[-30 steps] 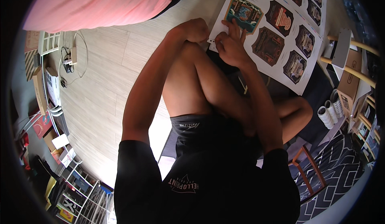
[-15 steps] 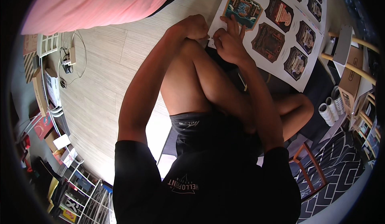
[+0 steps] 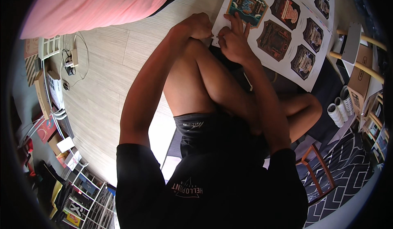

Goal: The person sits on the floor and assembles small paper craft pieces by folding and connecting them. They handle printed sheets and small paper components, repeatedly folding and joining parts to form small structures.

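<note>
pressing down with spread fingers, the right hand [image 3: 234, 40] is resting on the white printed sheet [image 3: 262, 32] lying on the floor; the left hand [image 3: 198, 25] is curling closed at its edge, its grip hidden.

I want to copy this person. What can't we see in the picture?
- Head view: whatever the left hand pinches is too small; the fist hides it.
- The right hand covers part of the white printed sheet.
- The sheet's top runs off the picture's edge.

Pale wood-plank floor [image 3: 102, 89] fills the left; pink bedding [image 3: 94, 3] upper left; patterned dark rug [image 3: 348, 175] lower right.
</note>
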### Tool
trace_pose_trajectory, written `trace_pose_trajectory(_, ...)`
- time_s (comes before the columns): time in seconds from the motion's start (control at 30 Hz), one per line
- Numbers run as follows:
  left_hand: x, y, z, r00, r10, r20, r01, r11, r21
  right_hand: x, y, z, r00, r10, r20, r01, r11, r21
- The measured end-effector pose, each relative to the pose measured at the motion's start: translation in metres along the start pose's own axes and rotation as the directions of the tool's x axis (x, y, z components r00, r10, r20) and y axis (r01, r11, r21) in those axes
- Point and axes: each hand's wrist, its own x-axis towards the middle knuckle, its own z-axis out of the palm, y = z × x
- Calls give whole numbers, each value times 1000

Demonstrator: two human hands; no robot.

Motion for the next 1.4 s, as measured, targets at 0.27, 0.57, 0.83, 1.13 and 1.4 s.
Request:
trace_pose_trajectory(0.27,10,-15,0,990,24,136,-1,986,-167,-17,19,-16,996,24,-87,-11,990,138)
trace_pose_trajectory(0.57,9,-12,1,996,26,88,-19,997,-73,-45,23,-48,984,62,-166,0,936,351)
trace_pose_trajectory(0.83,-15,0,3,951,208,-230,-202,978,52,-81,46,-54,957,179,-227,-81,921,382)
trace_pose_trajectory(1.13,-13,5,4,963,238,-128,-210,957,201,-92,53,-43,948,165,-271,-78,949,305)
trace_pose_trajectory(1.4,-7,0,7,966,233,-113,-212,962,172,-92,53,-42,949,150,-277,-68,956,284)
